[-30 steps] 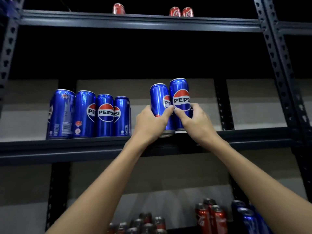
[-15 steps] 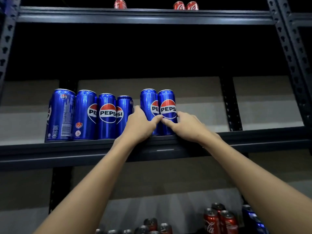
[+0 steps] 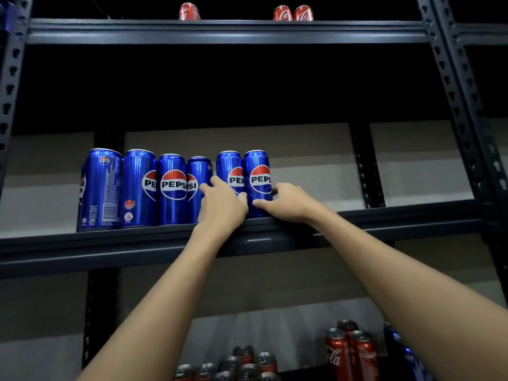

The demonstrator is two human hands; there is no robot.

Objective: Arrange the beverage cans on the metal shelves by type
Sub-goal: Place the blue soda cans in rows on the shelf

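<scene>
Pepsi cans are standing upright in a row on the middle shelf [image 3: 384,215] in front of you. To the left of your left hand, four blue cans [image 3: 137,188] are sitting side by side, the one nearest your fingers set slightly back. Your left hand [image 3: 221,204] is reaching up over the shelf edge, its fingers curling round the lower part of the fifth Pepsi can [image 3: 229,171]. Touching that can on its right, the sixth Pepsi can [image 3: 257,177] is standing with its logo facing you. Your right hand [image 3: 288,202] is curling round this can's base from the right, thumb in front and fingertips at its side. Right of your right hand the shelf is running on to a perforated upright [image 3: 461,105]. Above your hands, three red cola cans [image 3: 292,13] are showing on the top shelf [image 3: 220,31]. Below your forearms, red cans [image 3: 351,350] and dark-topped cans [image 3: 244,361] are standing on a lower level.
</scene>
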